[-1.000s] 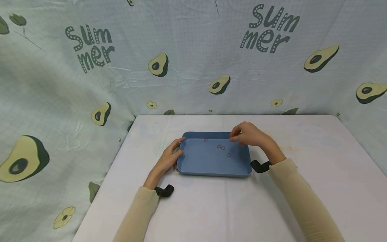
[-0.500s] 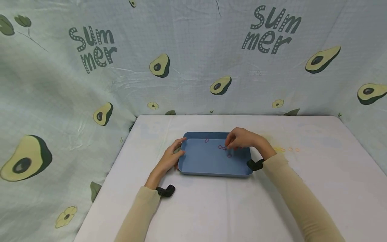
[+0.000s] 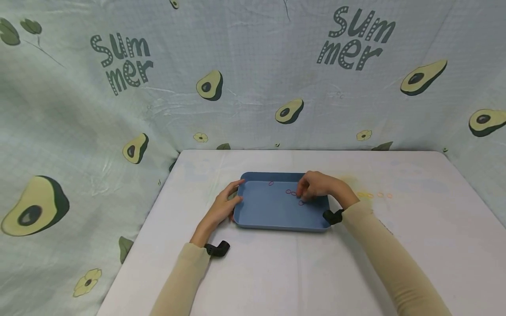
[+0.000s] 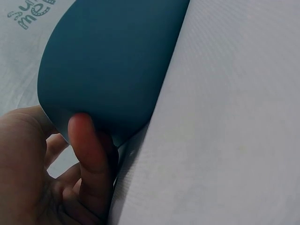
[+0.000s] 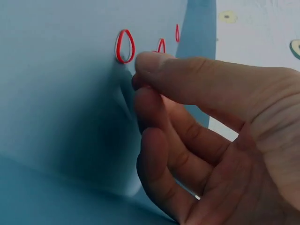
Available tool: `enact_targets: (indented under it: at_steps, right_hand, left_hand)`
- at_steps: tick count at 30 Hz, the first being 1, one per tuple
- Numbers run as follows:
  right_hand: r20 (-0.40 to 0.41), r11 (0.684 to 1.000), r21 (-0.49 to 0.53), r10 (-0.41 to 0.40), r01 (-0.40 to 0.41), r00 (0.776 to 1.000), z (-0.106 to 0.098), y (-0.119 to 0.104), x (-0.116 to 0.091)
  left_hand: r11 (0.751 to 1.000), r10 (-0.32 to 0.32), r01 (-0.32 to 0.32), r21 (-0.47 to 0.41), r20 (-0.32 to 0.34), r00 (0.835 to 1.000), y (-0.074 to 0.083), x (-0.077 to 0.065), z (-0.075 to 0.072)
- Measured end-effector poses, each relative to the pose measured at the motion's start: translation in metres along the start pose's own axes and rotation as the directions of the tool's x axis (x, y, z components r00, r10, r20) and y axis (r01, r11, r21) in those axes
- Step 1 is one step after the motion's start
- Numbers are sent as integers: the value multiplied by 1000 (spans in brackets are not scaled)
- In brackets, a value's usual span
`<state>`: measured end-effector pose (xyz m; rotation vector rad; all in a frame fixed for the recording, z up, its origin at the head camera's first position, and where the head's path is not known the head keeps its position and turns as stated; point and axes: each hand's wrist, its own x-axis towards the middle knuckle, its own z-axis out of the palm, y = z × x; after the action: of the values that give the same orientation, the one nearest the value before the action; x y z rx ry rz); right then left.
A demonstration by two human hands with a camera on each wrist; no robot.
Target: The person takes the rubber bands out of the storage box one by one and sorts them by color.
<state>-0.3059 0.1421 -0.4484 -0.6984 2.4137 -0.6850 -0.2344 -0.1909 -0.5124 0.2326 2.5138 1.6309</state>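
Observation:
My left hand point(image 3: 223, 204) grips the left end of the blue tray point(image 3: 272, 215), with the thumb at its rim. In the left wrist view the fingers of that hand point(image 4: 86, 154) curl against the tray's corner point(image 4: 112, 65). Over the right half of the tray my right hand point(image 3: 316, 186) reaches down, fingers curled and thumb tip against the index finger. Just beyond these fingertips a red rubber band point(image 5: 125, 46) lies on the tray floor. Farther off lie more red bands point(image 3: 270, 183). I cannot tell whether anything is between the right thumb and finger.
On the white table point(image 3: 261, 272), right of the tray, several small bands lie in a row: yellow ones point(image 3: 369, 195), then orange ones point(image 3: 389, 195). A cloth printed with avocados point(image 3: 209, 85) hangs behind and at the sides of the table.
My right hand has moved down and slightly left from the tray's far right corner to beside the red bands. The left hand keeps its hold on the tray.

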Motion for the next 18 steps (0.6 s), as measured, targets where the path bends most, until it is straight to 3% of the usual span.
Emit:
enact_targets:
  at_steps: [8, 18]
  right_hand:
    - [-7, 997, -70, -33, 33, 999, 6, 1, 3]
    - [-14, 998, -62, -25, 24, 1000, 10, -1, 5]
  left_hand:
    - [1000, 20, -20, -2, -12, 1000, -2, -1, 1]
    - [999, 32, -32, 10, -9, 999, -3, -1, 0]
